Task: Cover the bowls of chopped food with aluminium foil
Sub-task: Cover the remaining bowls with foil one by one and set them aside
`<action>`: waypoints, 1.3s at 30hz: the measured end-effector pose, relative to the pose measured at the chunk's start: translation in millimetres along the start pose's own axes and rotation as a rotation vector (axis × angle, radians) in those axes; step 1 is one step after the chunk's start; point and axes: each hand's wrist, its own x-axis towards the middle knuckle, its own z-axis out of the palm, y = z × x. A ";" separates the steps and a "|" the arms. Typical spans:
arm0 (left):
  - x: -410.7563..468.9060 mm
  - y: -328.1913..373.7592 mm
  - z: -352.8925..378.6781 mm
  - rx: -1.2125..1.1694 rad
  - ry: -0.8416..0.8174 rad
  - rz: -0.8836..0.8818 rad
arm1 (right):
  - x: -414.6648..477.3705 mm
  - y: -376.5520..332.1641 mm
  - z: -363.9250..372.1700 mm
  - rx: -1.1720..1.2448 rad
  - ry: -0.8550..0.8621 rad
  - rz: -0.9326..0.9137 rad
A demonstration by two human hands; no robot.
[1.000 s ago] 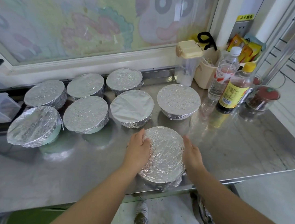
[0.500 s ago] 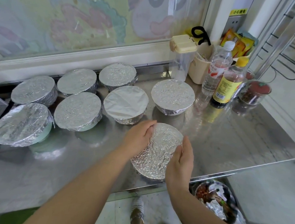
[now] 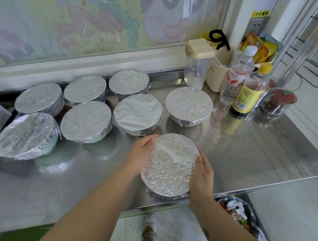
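- I hold the foil-covered bowl [image 3: 171,164] between both hands at the lower centre of the frame, close to the near edge of the steel counter [image 3: 253,151].
- My left hand [image 3: 141,154] curls its fingers over the bowl's upper-left rim and grips the foil there.
- My right hand [image 3: 201,174] lies along the right rim with fingers together and nearly straight, pressing the foil against the side. The two hands stand apart, with the bowl between them.
- The foil on this bowl is heavily crinkled and shiny. It is stretched flat over the top and folded down all round the rim, with a ragged edge showing at the bottom. What is inside cannot be seen.
- Seven other bowls [image 3: 86,120] stand in two rows across the middle left of the frame, each already capped in foil.
- One of them, the smooth-topped bowl [image 3: 138,112], just above my left hand, wears a flatter, duller sheet than the rest.
- At far left, the pale green bowl [image 3: 26,134] shows its side beneath a loosely tucked cover.
- At upper right stand a lidded clear container [image 3: 198,67], a clear bottle [image 3: 237,74], a yellow-capped bottle [image 3: 248,93] of dark liquid and a red-lidded jar [image 3: 279,102].
- A painted pane [image 3: 86,22] fills the top of the frame.
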 end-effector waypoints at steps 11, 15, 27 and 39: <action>-1.1 -3.6 -2.5 -0.042 -0.045 -0.031 | 34.6 -51.2 -12.2 -0.585 -0.272 -0.512; -2.0 -7.1 1.9 -0.068 -0.034 -0.009 | 55.3 -66.1 8.7 -0.889 -0.437 -0.666; 1.1 -5.2 8.1 -0.037 0.014 0.011 | 79.3 -50.1 5.0 -0.729 -0.416 -0.313; -33.5 -25.0 6.8 -0.043 0.269 0.151 | 29.0 -79.0 -6.6 -1.224 -0.445 -0.693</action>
